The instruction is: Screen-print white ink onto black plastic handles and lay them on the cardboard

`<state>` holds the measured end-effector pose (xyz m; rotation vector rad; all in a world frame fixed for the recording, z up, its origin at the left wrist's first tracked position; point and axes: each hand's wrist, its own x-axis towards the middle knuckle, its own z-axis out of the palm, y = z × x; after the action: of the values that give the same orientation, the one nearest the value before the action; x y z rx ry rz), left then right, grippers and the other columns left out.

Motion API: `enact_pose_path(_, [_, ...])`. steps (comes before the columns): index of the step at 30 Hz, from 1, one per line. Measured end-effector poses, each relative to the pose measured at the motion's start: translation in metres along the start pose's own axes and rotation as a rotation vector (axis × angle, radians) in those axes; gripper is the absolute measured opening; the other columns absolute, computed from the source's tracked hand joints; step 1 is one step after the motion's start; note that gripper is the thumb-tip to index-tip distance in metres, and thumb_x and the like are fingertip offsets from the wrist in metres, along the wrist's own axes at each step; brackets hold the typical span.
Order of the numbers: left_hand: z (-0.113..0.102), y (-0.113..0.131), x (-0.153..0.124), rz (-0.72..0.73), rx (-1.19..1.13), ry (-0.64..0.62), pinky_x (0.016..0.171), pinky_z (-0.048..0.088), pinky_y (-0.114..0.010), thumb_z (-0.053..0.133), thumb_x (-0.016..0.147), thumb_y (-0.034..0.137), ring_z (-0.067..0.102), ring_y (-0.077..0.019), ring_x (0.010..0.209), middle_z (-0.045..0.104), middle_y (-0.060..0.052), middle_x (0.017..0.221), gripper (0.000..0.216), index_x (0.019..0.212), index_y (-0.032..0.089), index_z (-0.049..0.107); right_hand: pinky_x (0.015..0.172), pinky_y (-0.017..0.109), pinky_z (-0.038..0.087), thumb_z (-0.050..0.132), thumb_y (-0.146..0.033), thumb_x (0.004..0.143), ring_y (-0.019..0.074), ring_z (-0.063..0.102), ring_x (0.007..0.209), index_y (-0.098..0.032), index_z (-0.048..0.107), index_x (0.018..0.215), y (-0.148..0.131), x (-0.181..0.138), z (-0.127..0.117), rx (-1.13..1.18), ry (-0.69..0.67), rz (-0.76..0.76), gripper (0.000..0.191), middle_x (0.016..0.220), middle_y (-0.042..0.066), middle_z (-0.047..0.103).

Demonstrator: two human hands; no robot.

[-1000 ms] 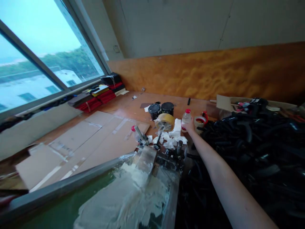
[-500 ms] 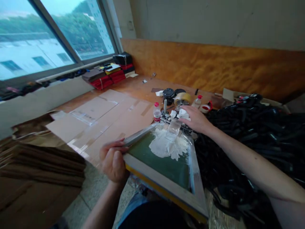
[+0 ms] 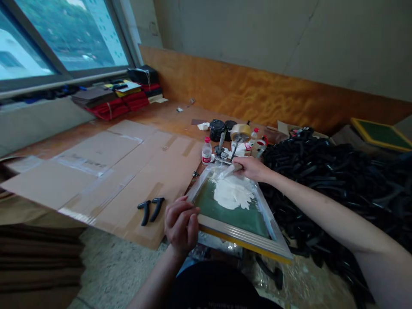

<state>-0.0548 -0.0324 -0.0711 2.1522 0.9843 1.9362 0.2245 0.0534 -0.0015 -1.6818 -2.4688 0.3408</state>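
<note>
My left hand (image 3: pixel 182 224) is closed around the near left corner of a screen printing frame (image 3: pixel 238 235). The frame has pale edges, a yellow underside and green mesh (image 3: pixel 231 219). White paste (image 3: pixel 232 194) lies thick over the mesh's far half. At the far end my right hand (image 3: pixel 251 168) is closed on a whitish, paste-smeared scraper (image 3: pixel 228 171), which sits at the paste's far edge. Behind it stands the metal clamp (image 3: pixel 220 151) at the frame's far side. Two black T-shaped plastic handles (image 3: pixel 150 210) lie just left of my left hand.
Flattened cardboard (image 3: pixel 128 171) covers the table on the left. A red-capped bottle (image 3: pixel 206 151), black tubs (image 3: pixel 216 129) and a tape roll (image 3: pixel 240 132) stand behind the frame. A heap of black plastic parts (image 3: pixel 309 176) lies right. Another green screen (image 3: pixel 383 133) sits far right.
My right hand has gone from loosely open fingers over the far end to a grip on the scraper. The view has shifted, and the two black handles now show beside my left hand.
</note>
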Motion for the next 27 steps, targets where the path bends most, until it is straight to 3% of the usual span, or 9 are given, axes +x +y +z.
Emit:
enact_pose_path(7, [-0.003, -0.003, 0.005, 0.063, -0.041, -0.038, 0.082, 0.054, -0.044, 0.053, 0.076, 0.006, 0.058, -0.0196, 0.083, 0.058, -0.005, 0.086, 0.022, 0.088, 0.018, 0.066, 0.067, 0.025, 0.035, 0.062, -0.025, 0.079, 0.0211, 0.061, 0.088, -0.023, 0.064, 0.093, -0.002, 0.011, 0.027, 0.0, -0.042, 0.037, 0.015, 0.094, 0.002, 0.069])
enact_pose_path(14, [-0.002, -0.008, 0.003, 0.094, -0.057, -0.029, 0.081, 0.055, -0.045, 0.054, 0.074, 0.005, 0.058, -0.0202, 0.084, 0.059, -0.005, 0.086, 0.023, 0.088, 0.018, 0.066, 0.065, 0.025, 0.035, 0.064, -0.03, 0.078, 0.0212, 0.062, 0.083, -0.021, 0.061, 0.091, 0.006, -0.023, 0.017, -0.079, -0.114, 0.194, 0.016, 0.091, 0.004, 0.069])
enact_pose_path(22, [-0.001, -0.005, 0.009, 0.107, -0.06, -0.007, 0.079, 0.056, -0.043, 0.053, 0.076, 0.004, 0.058, -0.0188, 0.083, 0.059, -0.005, 0.084, 0.02, 0.084, 0.016, 0.067, 0.066, 0.025, 0.036, 0.065, -0.031, 0.079, 0.0219, 0.064, 0.086, -0.021, 0.062, 0.09, -0.022, -0.047, -0.016, -0.14, -0.142, 0.196, 0.015, 0.091, 0.004, 0.07])
enact_pose_path(27, [0.001, -0.003, 0.01, 0.101, -0.072, 0.019, 0.078, 0.055, -0.043, 0.053, 0.076, 0.003, 0.058, -0.0188, 0.083, 0.059, -0.005, 0.083, 0.019, 0.082, 0.014, 0.067, 0.065, 0.026, 0.036, 0.062, -0.033, 0.082, 0.0221, 0.065, 0.091, -0.023, 0.061, 0.097, -0.026, -0.056, 0.002, -0.157, -0.097, 0.238, 0.018, 0.099, 0.003, 0.071])
